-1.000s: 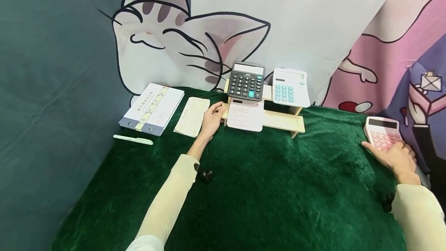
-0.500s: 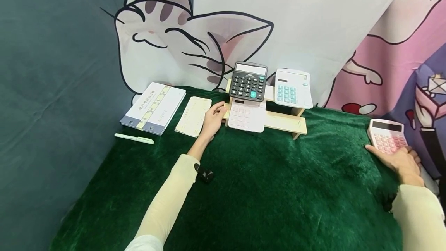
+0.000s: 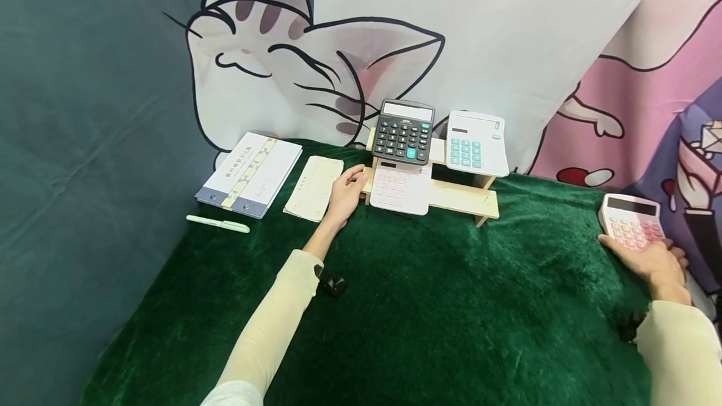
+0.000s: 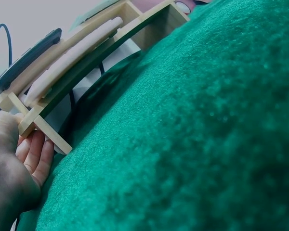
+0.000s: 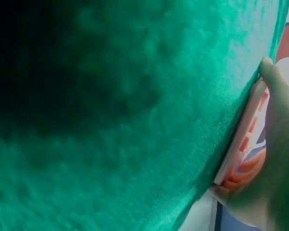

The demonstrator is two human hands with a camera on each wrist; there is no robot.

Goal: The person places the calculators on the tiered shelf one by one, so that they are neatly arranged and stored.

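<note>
At the left end of the two-step wooden stand (image 3: 464,198), my left hand (image 3: 345,196) grips the end piece; in the left wrist view its fingers (image 4: 34,155) bend behind the leg. A black calculator (image 3: 403,133) and a white calculator with blue keys (image 3: 475,143) lean on the upper step. On the lower step sits a pale pink calculator (image 3: 399,190). Far right, my right hand (image 3: 654,262) holds a pink calculator (image 3: 632,215) by its near part, thumb at one side and fingers at the other. The palm hides its lower keys.
Left of the stand lie a cream paper pad (image 3: 314,188), a white and blue binder (image 3: 251,174) and a pale green pen (image 3: 217,223). Dark green cloth (image 3: 440,306) covers the table. A printed curtain (image 3: 507,30) rises behind.
The whole head view has shifted slightly, so things appear a little farther right. Both hands keep their holds, the left on the stand and the right on the pink calculator.
</note>
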